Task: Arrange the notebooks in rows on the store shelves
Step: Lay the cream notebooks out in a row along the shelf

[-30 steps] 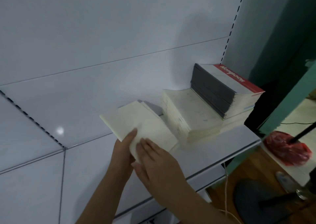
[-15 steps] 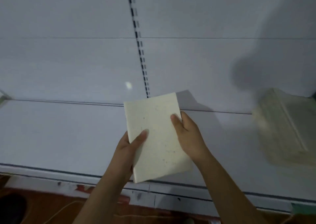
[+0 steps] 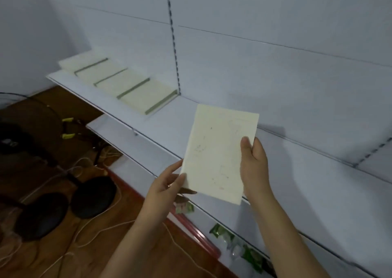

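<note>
The white shelf (image 3: pixel 191 116) lies bare between the row of notebooks (image 3: pixel 118 82) at its left end and the cream notebook (image 3: pixel 218 157) held up in front of it. Below, dark round bases (image 3: pixel 93 197) and white cords (image 3: pixel 89 237) clutter the wooden floor (image 3: pixel 135 254).

White wall panels (image 3: pixel 275 23) w/ brown wood floor (image 3: pixel 131 254).

Matt cream paper notebook (image 3: pixel 218 159) — smooth, faintly glossy white metal shelf (image 3: pixel 297 184), brown wood floor (image 3: pixel 131 256).
</note>
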A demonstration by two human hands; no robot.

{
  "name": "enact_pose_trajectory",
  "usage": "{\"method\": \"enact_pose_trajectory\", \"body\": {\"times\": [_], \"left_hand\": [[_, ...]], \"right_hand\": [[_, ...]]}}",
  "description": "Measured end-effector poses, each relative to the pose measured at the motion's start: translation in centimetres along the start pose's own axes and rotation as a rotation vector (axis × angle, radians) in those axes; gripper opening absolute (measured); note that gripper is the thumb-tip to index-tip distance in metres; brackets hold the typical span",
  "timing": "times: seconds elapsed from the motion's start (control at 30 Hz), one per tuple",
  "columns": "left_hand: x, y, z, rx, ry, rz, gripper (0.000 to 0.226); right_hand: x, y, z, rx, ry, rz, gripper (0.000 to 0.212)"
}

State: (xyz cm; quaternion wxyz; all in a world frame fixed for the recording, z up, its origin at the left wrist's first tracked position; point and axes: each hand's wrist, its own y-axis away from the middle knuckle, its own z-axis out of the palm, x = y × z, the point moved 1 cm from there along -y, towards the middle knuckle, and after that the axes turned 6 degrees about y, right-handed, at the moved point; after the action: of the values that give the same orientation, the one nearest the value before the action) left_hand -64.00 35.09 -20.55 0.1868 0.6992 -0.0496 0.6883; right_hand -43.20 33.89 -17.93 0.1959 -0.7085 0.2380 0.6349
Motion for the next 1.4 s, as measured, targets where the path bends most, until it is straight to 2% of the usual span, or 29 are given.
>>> {"method": "enact_pose_trajectory", "body": {"times": [0.13, 0.37, 0.7, 0.9, 1.0, 1.07, 1.2, 1.3, 1.4], "left_hand": [[0.5, -0.6, -7.8, 0.102, -0.011, 0.021, 0.036], [0.9, -5.7, -17.8, 0.223, 0.028, 0.031, 0.037], [3.2, -19.3, -30.3, 0.386, 0.103, -0.117, 0.038], [5.2, -24.8, -37.0, 0.439, 0.152, -0.092, 0.034], [5.4, -28.0, -40.7, 0.401, 0.148, -0.097, 0.036], [5.5, -30.6, -43.8, 0.295, 0.098, -0.104, 0.043], [6.2, -36.3, -49.7, 0.023, -0.335, -0.108, 0.069], [8.1, -40.8, -53.3, -0.046, -0.645, -0.011, 0.071], [10.9, -45.8, -56.7, -0.063, -0.780, 0.084, 0.070]], "right_hand": [[-1.0, -0.5, 8.7, -0.104, 0.000, -0.009, 0.020], [-0.3, -5.2, 21.0, -0.216, 0.000, 0.072, 0.037], [-2.0, -16.1, 37.0, -0.376, -0.083, 0.120, 0.027], [-3.2, -20.3, 45.0, -0.487, -0.051, 0.174, 0.029], [-3.7, -22.4, 48.5, -0.492, -0.072, 0.216, 0.027], [-4.0, -23.9, 50.9, -0.467, -0.090, 0.219, 0.027], [-4.3, -26.4, 55.8, -0.403, -0.111, 0.207, 0.025], [-5.0, -27.9, 59.2, -0.344, -0.106, 0.218, 0.026], [-7.1, -29.8, 62.5, -0.301, -0.136, 0.224, 0.026]]}}
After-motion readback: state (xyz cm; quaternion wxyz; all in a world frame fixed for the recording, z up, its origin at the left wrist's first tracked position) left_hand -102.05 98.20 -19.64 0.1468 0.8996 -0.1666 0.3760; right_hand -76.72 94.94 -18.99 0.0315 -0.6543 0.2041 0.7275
